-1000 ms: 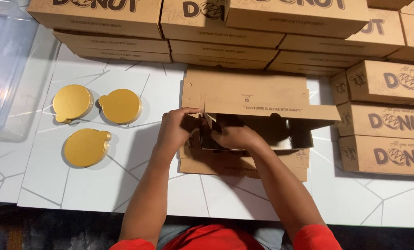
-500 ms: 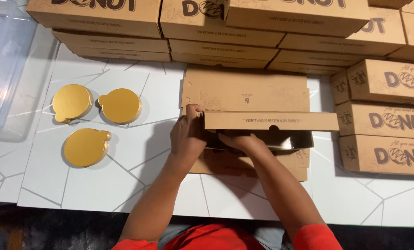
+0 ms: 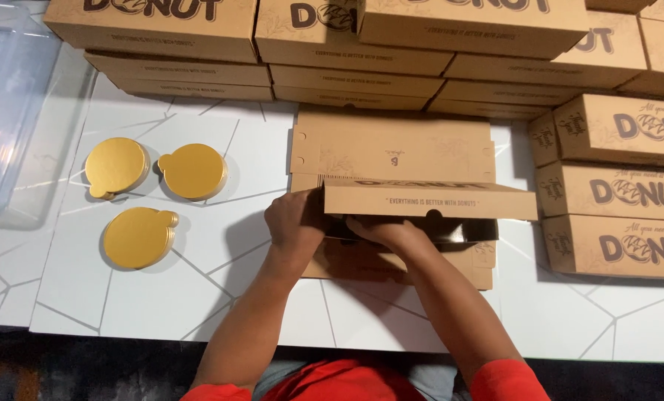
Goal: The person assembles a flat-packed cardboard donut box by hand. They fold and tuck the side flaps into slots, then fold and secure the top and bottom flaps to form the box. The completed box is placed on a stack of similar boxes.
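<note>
A brown cardboard box (image 3: 421, 197) lies partly folded on the white table, its lid flap (image 3: 391, 148) laid back flat. My left hand (image 3: 295, 220) grips the box's left end at the corner of the raised front wall. My right hand (image 3: 384, 232) reaches under that wall into the dark inside of the box, fingers partly hidden. A flat part of the cardboard (image 3: 391, 263) lies beneath my right forearm.
Three round gold cake boards (image 3: 190, 171) (image 3: 115, 166) (image 3: 137, 238) lie on the table at the left. Stacks of closed brown boxes (image 3: 332, 52) line the far edge and the right side (image 3: 618, 193). A clear plastic bin (image 3: 5, 111) stands at the far left.
The box's long wall has been folded up and pushed forward. My left hand slid from the box's middle to its left end, and my right hand went underneath the wall.
</note>
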